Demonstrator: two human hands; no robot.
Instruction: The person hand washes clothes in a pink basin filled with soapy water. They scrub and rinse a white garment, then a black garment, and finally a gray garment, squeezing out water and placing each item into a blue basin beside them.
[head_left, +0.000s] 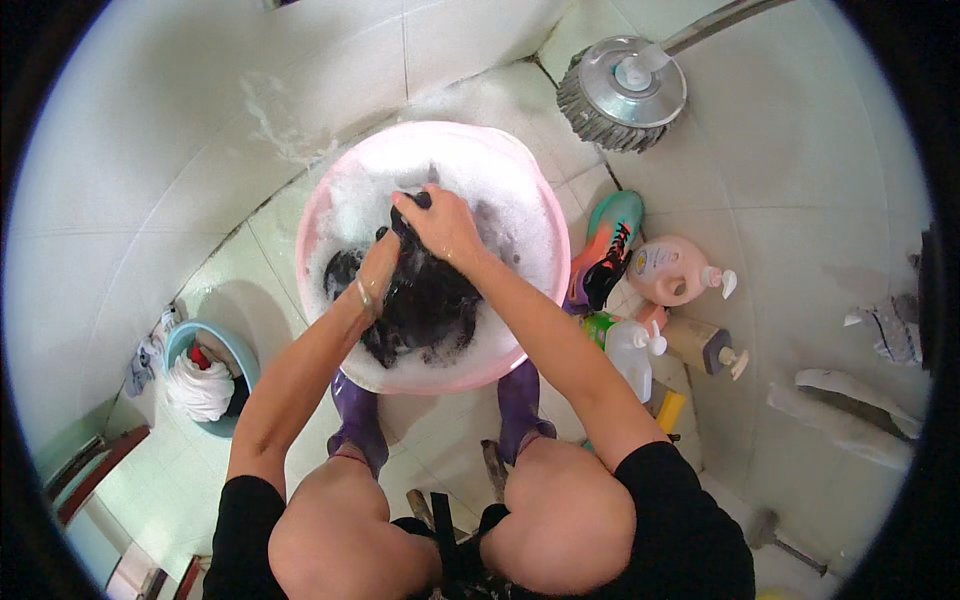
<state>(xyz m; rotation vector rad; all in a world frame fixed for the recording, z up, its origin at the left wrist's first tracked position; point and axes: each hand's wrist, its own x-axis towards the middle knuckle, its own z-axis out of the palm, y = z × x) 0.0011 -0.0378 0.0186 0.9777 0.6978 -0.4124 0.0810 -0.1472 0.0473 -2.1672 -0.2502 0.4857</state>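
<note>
A large pink plastic basin (556, 225) full of suds stands on the tiled floor before me. Black wet cloth (431, 300) lies bunched in it, partly under foam. My left hand (381, 266), with a bangle at the wrist, grips a raised part of this cloth near the basin's middle. Beside it and slightly higher in the view, my right hand (442, 221) is closed around the upper end of the same cloth. The palms and some fingers of both hands are hidden.
At left, a light blue bucket (246, 352) holds white, red and dark cloth. To the right are a sneaker (619, 217), a pink pump bottle (664, 270), a clear pump bottle (628, 360) and a brown bottle (694, 345). A mop (630, 90) leans at upper right.
</note>
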